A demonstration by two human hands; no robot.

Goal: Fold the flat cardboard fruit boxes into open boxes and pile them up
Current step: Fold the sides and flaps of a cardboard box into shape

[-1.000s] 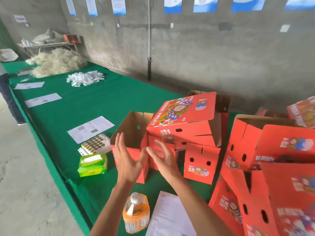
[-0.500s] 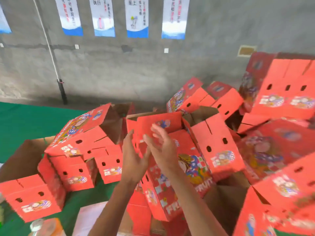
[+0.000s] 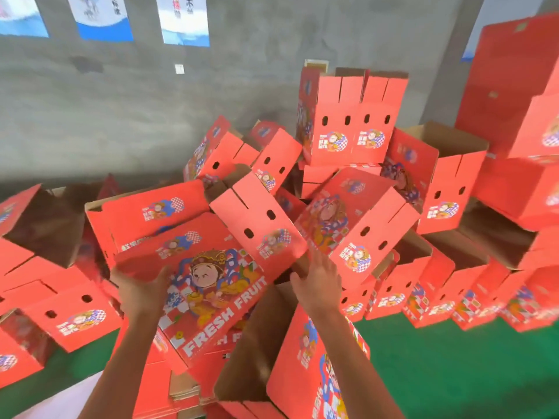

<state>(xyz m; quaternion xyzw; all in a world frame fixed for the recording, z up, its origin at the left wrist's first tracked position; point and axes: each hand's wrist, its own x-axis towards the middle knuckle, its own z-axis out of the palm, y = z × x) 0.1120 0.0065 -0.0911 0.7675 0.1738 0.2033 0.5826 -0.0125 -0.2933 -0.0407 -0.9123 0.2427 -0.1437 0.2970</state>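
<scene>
Left hand (image 3: pixel 142 293) fingers spread flat against left edge of red "FRESH FRUIT" box (image 3: pixel 211 285), at 9 o'clock of it. Right hand (image 3: pixel 317 285) fingers straight and relaxed, near box corner at 3 o'clock, contact not clear. Heap of folded red boxes (image 3: pixel 357 137) behind at 12 o'clock, on green table (image 3: pixel 453 373).

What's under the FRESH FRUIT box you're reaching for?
Under the FRESH FRUIT box, more flat red cardboard shows at its lower edge. The left hand is at its edge. How deep that stack goes is covered.

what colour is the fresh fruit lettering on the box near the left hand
White, on the red cardboard box; head view.
</scene>
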